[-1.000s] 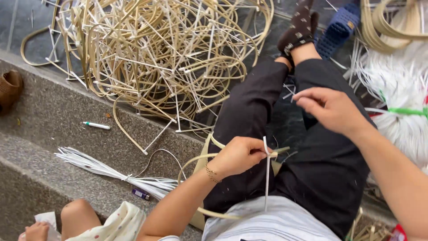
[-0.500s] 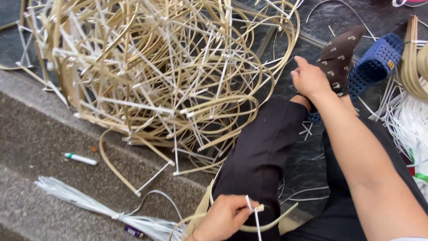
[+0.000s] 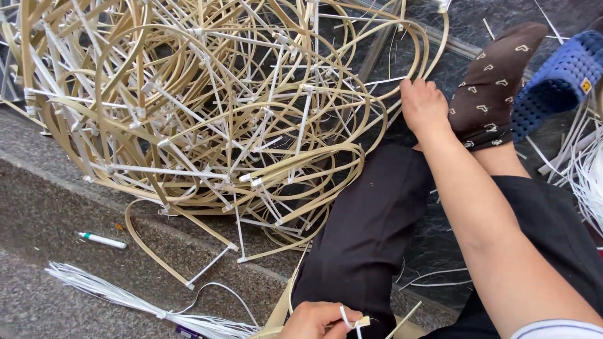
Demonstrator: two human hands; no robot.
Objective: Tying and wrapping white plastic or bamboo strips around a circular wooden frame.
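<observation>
My left hand sits at the bottom edge, pinching a thin white strip against a pale bamboo strip that curves over my black-trousered leg. My right hand is stretched far forward, fingers down on the dark floor at the edge of a big pile of bent bamboo loops tied with white strips. It lies beside my foot in a brown patterned sock. Whether its fingers hold a strip is hidden.
A blue perforated slipper lies at the right past the sock. A bundle of white strips and a white-and-green marker pen lie on the grey stone step at the lower left. More white strips spread at the right edge.
My right arm has reached forward from my lap to the foot of the bamboo pile. The view has tilted forward and closer. My left hand has kept its pinch on the white strip.
</observation>
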